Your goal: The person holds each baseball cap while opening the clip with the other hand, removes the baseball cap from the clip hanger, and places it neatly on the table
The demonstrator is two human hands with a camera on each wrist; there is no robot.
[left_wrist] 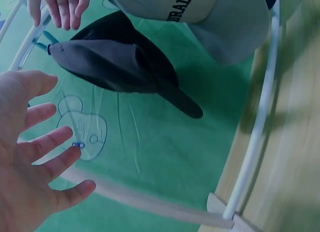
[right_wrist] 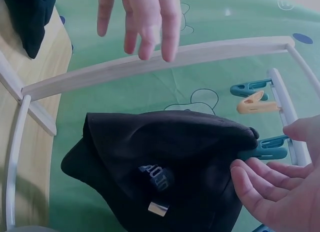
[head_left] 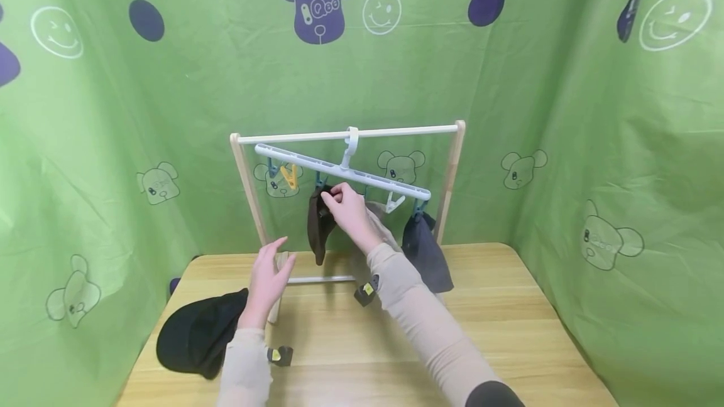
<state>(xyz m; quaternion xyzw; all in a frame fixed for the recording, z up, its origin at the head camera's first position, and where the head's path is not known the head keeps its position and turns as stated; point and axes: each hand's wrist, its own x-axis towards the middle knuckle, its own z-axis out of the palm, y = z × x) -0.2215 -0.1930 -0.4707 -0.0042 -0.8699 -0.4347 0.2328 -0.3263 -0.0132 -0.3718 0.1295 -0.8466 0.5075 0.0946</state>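
While the dark cap point(right_wrist: 160, 162) hangs from a teal clip point(right_wrist: 270, 152), the right hand's point(head_left: 352, 212) loose, ungripping fingertips sit right at its clipped edge. Left hand point(head_left: 268, 278) is spread, holding nothing, near the rack point(head_left: 247, 187). A pale cap point(left_wrist: 230, 29) hangs partly behind the right forearm, grey cap point(head_left: 427, 253) beyond; black cap point(head_left: 198, 335) lies left on the table point(head_left: 509, 313).

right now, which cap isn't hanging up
The black cap: it lies on the table, left of the left hand. The brown cap, grey cap and navy cap hang from the hanger.
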